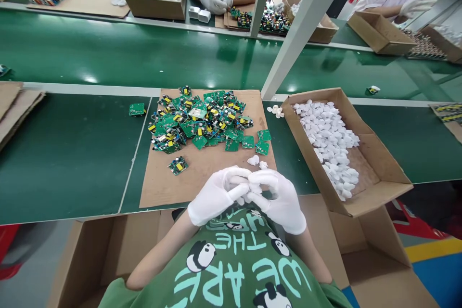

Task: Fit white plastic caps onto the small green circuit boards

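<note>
My left hand (216, 195) and my right hand (283, 202), both in white gloves, meet just past the cardboard's near edge, in front of my chest. The fingers of both are closed together around a small white piece, whose shape is mostly hidden against the gloves. Just beyond my fingertips lie two loose white pieces (253, 160). A heap of small green circuit boards (197, 122) with yellow and black components covers the cardboard sheet (159, 190). One single circuit board (178, 165) rests apart, nearer to my left hand.
A cardboard box (382, 192) of small white pieces (325, 139) stands at right, with white discs (276, 111) beside it. A lone board (137, 109) lies left. Beyond runs a green conveyor (144, 53) with a slanted post (288, 53). Co-workers' gloved hands (215, 1) are across it.
</note>
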`<state>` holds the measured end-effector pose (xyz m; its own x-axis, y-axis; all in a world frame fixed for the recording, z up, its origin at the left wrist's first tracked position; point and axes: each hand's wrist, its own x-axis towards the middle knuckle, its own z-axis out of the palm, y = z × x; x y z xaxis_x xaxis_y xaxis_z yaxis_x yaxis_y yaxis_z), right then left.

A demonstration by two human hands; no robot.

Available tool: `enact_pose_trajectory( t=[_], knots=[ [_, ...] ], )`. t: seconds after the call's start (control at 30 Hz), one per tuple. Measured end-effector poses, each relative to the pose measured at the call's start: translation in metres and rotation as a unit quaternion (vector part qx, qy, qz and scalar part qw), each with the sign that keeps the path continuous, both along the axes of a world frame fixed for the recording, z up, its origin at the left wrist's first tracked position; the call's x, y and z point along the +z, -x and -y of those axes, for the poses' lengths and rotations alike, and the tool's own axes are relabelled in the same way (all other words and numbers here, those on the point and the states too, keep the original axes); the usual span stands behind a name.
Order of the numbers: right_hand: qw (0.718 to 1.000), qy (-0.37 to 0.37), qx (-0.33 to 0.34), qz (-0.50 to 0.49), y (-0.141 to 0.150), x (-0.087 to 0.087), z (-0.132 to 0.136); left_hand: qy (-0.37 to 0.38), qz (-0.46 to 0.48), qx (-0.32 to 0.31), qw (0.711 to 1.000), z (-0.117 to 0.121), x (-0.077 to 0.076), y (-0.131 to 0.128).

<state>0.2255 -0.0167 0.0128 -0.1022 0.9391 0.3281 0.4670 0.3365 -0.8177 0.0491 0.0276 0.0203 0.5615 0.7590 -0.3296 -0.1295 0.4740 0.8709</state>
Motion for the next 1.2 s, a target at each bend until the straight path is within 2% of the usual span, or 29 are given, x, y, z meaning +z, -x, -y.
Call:
enact_pose_trajectory(
  t=[0.07,0.17,0.23,0.27,0.37,0.43,0.57,0.67,0.7,0.8,0.87,0.93,0.97,1.03,1.1,1.2],
  knots=[
    [0.994,0.031,-0.053,-0.088,-0.006,0.002,0.003,-0.008,-0.055,0.033,0.998,0.000,-0.004,0.003],
    [0.959,0.055,-0.188,-0.203,-0.026,0.003,0.001,-0.059,-0.149,0.075,0.984,0.001,-0.013,0.011],
    [0.949,0.073,-0.243,-0.186,-0.042,-0.002,-0.002,-0.146,-0.195,0.069,0.967,0.003,-0.020,0.018],
    [0.953,0.087,-0.249,-0.151,-0.049,-0.006,-0.005,-0.205,-0.215,0.057,0.953,0.004,-0.024,0.020],
    [0.972,0.106,-0.210,0.005,-0.061,-0.023,-0.014,-0.387,-0.271,0.002,0.882,0.008,-0.034,0.023],
    [0.974,0.088,-0.195,0.079,-0.062,-0.035,-0.022,-0.469,-0.321,-0.028,0.822,0.010,-0.039,0.022],
    [0.971,0.069,-0.195,0.117,-0.052,-0.050,-0.034,-0.556,-0.430,-0.080,0.707,0.010,-0.045,0.021],
    [0.972,0.041,-0.188,0.136,-0.048,-0.046,-0.032,-0.602,-0.448,-0.132,0.648,0.009,-0.050,0.021],
    [0.970,0.030,-0.195,0.143,-0.050,-0.041,-0.029,-0.618,-0.446,-0.130,0.634,0.009,-0.053,0.021],
    [0.950,-0.008,-0.273,0.154,-0.072,-0.020,-0.013,-0.657,-0.430,-0.097,0.612,0.007,-0.063,0.023],
    [0.909,-0.009,-0.385,0.161,-0.103,-0.004,0.003,-0.665,-0.424,-0.088,0.608,0.006,-0.068,0.025],
    [0.851,0.056,-0.492,0.175,-0.141,0.007,0.018,-0.680,-0.415,-0.075,0.600,0.005,-0.071,0.026],
    [0.828,0.112,-0.518,0.184,-0.159,0.010,0.023,-0.690,-0.409,-0.069,0.593,0.005,-0.071,0.027],
    [0.814,0.182,-0.518,0.191,-0.192,0.011,0.029,-0.708,-0.402,-0.059,0.577,0.003,-0.070,0.027],
    [0.824,0.226,-0.481,0.196,-0.212,0.008,0.026,-0.719,-0.406,-0.058,0.561,0.002,-0.068,0.025],
    [0.840,0.269,-0.424,0.205,-0.220,0.002,0.016,-0.728,-0.407,-0.061,0.549,-0.001,-0.064,0.022]
  ],
)
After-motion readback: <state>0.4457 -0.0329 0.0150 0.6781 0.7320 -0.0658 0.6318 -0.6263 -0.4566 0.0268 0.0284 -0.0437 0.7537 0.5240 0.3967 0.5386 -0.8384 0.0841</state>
